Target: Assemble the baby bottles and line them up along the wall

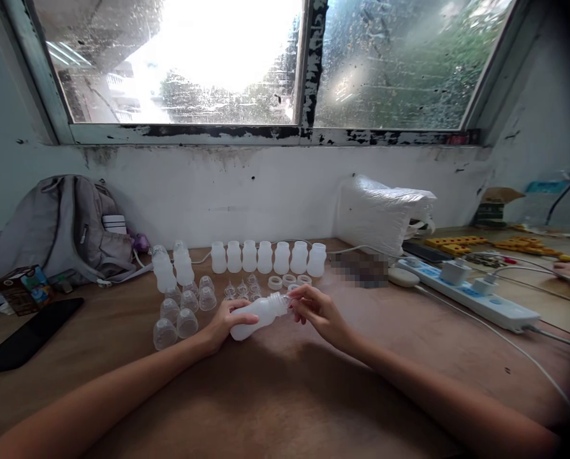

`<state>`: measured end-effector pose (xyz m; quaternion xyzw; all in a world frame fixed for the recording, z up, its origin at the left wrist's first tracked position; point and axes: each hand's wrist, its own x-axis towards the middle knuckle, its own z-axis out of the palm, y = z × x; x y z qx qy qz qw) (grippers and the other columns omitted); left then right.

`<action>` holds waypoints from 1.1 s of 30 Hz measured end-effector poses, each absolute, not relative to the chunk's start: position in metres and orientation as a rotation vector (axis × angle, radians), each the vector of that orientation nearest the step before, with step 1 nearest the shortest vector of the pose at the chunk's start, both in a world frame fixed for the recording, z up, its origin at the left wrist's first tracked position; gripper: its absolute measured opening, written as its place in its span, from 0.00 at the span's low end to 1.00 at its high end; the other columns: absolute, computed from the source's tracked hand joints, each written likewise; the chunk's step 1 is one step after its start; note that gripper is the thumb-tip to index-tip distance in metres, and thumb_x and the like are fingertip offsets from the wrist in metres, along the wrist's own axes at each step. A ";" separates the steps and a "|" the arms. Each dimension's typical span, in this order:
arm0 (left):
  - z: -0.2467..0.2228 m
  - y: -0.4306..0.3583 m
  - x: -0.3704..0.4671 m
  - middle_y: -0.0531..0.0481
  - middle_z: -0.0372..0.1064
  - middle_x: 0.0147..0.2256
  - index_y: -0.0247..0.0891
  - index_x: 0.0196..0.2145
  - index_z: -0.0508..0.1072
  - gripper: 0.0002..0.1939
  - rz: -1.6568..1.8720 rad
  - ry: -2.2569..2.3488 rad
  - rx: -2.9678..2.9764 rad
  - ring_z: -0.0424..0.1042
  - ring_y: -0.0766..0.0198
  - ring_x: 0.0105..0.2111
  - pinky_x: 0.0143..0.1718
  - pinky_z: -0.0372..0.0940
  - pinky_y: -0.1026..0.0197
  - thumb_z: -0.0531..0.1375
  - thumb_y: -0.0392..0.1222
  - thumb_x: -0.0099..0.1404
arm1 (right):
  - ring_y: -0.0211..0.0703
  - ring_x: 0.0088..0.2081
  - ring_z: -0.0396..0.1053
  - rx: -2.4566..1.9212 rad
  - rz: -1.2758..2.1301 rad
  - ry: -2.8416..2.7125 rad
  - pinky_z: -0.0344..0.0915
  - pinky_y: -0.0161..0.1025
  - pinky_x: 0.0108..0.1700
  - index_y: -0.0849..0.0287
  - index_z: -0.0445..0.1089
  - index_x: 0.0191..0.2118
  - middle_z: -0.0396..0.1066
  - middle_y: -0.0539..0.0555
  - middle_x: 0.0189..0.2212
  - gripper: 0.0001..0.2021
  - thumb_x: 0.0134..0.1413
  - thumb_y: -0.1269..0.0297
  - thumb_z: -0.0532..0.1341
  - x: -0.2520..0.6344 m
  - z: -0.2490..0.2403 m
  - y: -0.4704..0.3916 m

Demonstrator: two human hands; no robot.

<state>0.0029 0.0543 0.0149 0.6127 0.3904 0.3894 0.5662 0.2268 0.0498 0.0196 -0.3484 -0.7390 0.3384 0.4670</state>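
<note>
Head view: brown table (266, 408) against a white wall (285, 204), under a streaked window (184, 89).
Back row: seven frosted bottles (264, 258), standing; contents cannot be told.
Left group: two bottles (165, 275) behind clear covers (187, 324).
Held bottle (252, 323): frosted, tilted, just in front of clear teats (241, 291).
Left hand (225, 325): wrapped around the held bottle.
Right hand (314, 309): pinching a clear piece (287, 302) at the bottle's mouth.

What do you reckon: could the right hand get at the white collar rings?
Probably yes: the white collar rings lie just beyond the right hand, nothing visible blocking the way, though it would first have to leave the baby bottle.
</note>
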 end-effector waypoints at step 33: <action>0.015 0.054 0.003 0.52 0.64 0.23 0.31 0.28 0.73 0.14 0.847 0.910 1.455 0.61 0.69 0.22 0.19 0.52 0.68 0.63 0.43 0.44 | 0.32 0.18 0.54 -0.964 0.790 -1.912 0.53 0.32 0.22 0.59 0.56 0.16 0.56 0.47 0.13 0.22 0.57 0.53 0.50 0.229 0.027 0.049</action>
